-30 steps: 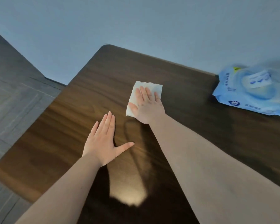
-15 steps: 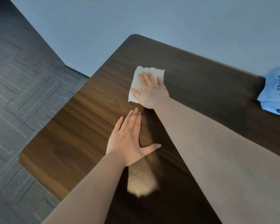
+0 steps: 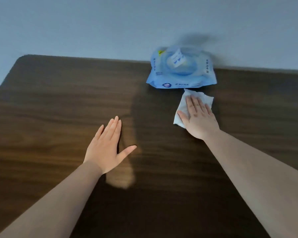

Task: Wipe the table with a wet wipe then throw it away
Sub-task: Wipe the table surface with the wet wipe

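Dark walnut-grained wood fills the view as you lean over the table (image 3: 50,103), its rounded far-left corner set against a pale blue-grey wall (image 3: 93,23). Your left hand (image 3: 108,148) lies flat and open on the bare surface near the middle, fingers together, thumb splayed, gripping nothing and seemingly serving as a brace. Further right and further from you, a blue pack of wet wipes (image 3: 181,71) sits at the back edge by the wall, its round lid area blurred. Just in front of the pack, your right hand (image 3: 199,117) presses palm-down, fingers spread, on the white wet wipe (image 3: 184,103), which lies crumpled flat on the wood, its corners showing beyond your fingertips. By the look of it, the wiping step is in hand and the discarding is not yet begun. Next, sweep the wipe over the uncovered stretches while keeping pressure even; then bunch it in your fingers to lift. No bin is in view.
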Demonstrator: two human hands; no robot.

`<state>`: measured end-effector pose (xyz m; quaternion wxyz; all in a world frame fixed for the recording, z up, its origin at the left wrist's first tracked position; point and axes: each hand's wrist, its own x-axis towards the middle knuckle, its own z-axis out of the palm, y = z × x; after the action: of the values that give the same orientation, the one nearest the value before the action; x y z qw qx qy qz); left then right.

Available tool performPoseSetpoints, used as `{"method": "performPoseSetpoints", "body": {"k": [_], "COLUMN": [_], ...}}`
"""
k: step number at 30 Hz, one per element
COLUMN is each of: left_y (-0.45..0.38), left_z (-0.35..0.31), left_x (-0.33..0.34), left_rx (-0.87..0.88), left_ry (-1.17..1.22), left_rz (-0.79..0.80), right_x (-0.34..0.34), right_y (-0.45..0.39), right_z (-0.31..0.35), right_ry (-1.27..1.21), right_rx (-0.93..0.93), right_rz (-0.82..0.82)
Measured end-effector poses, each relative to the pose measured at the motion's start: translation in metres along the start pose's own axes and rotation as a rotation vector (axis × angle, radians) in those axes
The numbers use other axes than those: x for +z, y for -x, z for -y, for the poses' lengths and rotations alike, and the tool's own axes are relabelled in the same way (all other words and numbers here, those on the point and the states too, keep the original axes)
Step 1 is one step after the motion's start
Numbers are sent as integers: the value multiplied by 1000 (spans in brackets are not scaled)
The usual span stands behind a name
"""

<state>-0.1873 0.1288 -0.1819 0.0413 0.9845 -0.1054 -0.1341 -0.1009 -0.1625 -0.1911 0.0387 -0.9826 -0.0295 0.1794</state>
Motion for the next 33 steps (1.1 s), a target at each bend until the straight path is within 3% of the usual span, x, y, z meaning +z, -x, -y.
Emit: {"method": "performPoseSetpoints", "body": {"k": [8, 13, 16, 19, 24, 28, 33], "left_y": [-88, -113, -122, -127, -122, -101, -69], "left_z": [-176, -273, -304, -314, -318, -300, -224], "left_x": [-8, 4, 5, 2, 0, -3, -8], "left_rx": [442, 371, 482, 562, 500, 418, 258], "left_ry": [-44, -69, -152, -221, -172, -115, -64], "left_rz": [92, 73, 87, 103, 149, 144, 153], "right_x": [6, 14, 19, 23, 23, 25, 25], "right_y": [81, 122, 146, 160, 165, 169, 153], "right_z": [-230, -326, -362, -377, -368, -327, -234], "right_ry": [-168, -213, -230, -243, -241, -193, -153], "right_rx": [485, 652, 705, 735, 731, 626, 449], "right_rz": [-46, -49, -54, -52, -34, 6, 38]}}
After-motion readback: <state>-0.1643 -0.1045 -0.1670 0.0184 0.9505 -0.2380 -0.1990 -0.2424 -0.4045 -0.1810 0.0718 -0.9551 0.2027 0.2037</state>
